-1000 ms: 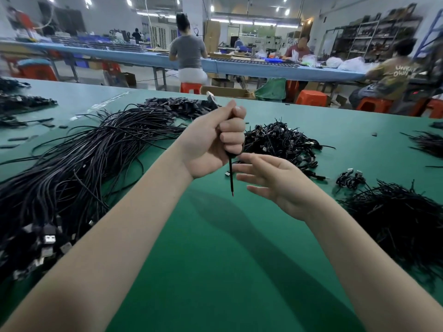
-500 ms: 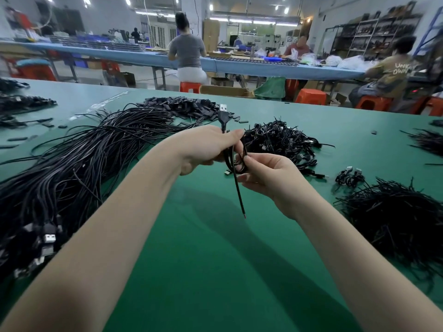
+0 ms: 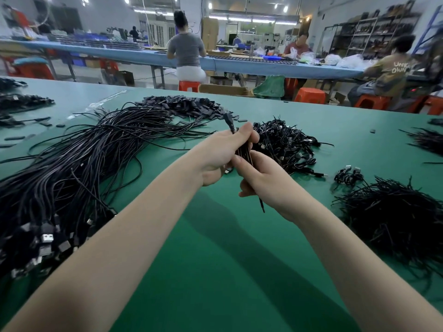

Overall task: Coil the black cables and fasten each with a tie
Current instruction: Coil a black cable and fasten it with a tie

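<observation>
Both hands meet above the middle of the green table (image 3: 215,271). My left hand (image 3: 219,153) grips a coiled black cable (image 3: 245,152), whose plug end sticks up past the fingers. My right hand (image 3: 260,178) holds the lower part of the same coil, and a thin black tie (image 3: 261,204) hangs down below its fingers. A big heap of uncoiled black cables (image 3: 72,171) lies at the left. A pile of coiled, tied cables (image 3: 285,144) sits just behind the hands. A heap of loose black ties (image 3: 395,219) lies at the right.
A pile of small flat black pieces (image 3: 182,106) lies at the back of the table. One tied coil (image 3: 348,174) sits alone at the right. More cable bundles (image 3: 21,101) lie at the far left. People sit on orange stools (image 3: 189,85) at a long blue bench behind.
My left hand turned and lowered, taking the coil in its fingers. My right hand went from open below it to holding the coil, and the tie end now hangs under the right hand.
</observation>
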Motion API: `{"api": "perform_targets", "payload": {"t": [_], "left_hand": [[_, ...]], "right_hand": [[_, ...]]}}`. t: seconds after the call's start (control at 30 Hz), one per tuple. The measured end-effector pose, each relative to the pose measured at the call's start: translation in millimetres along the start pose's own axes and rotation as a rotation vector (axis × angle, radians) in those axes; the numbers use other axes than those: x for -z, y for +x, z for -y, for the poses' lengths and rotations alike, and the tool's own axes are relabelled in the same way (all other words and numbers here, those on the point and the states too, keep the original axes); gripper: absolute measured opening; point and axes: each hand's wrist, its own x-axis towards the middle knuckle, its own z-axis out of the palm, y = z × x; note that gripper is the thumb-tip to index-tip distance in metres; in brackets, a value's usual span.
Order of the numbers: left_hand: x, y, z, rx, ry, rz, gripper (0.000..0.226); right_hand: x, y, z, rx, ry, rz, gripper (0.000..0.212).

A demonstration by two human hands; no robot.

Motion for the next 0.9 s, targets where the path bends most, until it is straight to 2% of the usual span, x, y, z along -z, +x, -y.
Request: {"api": "perform_targets", "payload": {"t": [0.17, 0.2, 0.3, 0.37, 0.43, 0.5, 0.53, 0.57, 0.6, 0.67, 0.7, 0.73, 0.83, 0.9], "left_hand": [[-3, 4, 5, -0.004, 0.018, 0.003, 0.036], [-4, 5, 8, 0.0, 0.079, -0.003, 0.035], [-2, 10, 23, -0.014, 0.467, -0.036, 0.03], [-3, 14, 36, -0.028, 0.617, -0.115, 0.038], [-5, 19, 47, -0.048, 0.591, -0.217, 0.039], [-10, 22, 58, -0.113, 0.42, -0.29, 0.022], [-12, 21, 65, -0.206, 0.391, -0.334, 0.009], [-12, 20, 72, -0.328, 0.474, -0.369, 0.007], [-10, 20, 82, -0.474, 0.655, -0.374, 0.022], [-5, 21, 103, -0.734, 1.248, -0.321, 0.051], [-4, 19, 109, -0.81, 1.508, -0.304, 0.055], [-4, 18, 112, -0.852, 1.63, -0.292, 0.054], [-5, 19, 110, -0.95, 1.61, -0.22, 0.033], [-6, 20, 109, -0.93, 1.625, -0.095, 0.019]], "right_hand": [[-3, 4, -7, 0.043, -0.197, -0.111, 0.026], [-1, 6, -11, 0.027, -0.246, -0.139, 0.028], [2, 10, -29, -0.077, -0.317, -0.163, 0.033], [0, 12, -39, -0.144, -0.278, -0.151, 0.034], [-2, 14, -44, -0.209, -0.209, -0.184, 0.034], [1, 16, -49, -0.284, -0.193, -0.239, 0.035], [6, 16, -52, -0.322, -0.205, -0.246, 0.034], [11, 15, -53, -0.349, -0.238, -0.221, 0.034], [15, 13, -54, -0.362, -0.294, -0.162, 0.034], [24, 9, -53, -0.341, -0.444, 0.013, 0.035], [27, 7, -51, -0.326, -0.515, 0.097, 0.035], [30, 5, -47, -0.324, -0.572, 0.171, 0.036], [42, 2, -40, -0.379, -0.566, 0.322, 0.033], [49, 1, -39, -0.411, -0.605, 0.416, 0.031]]}}
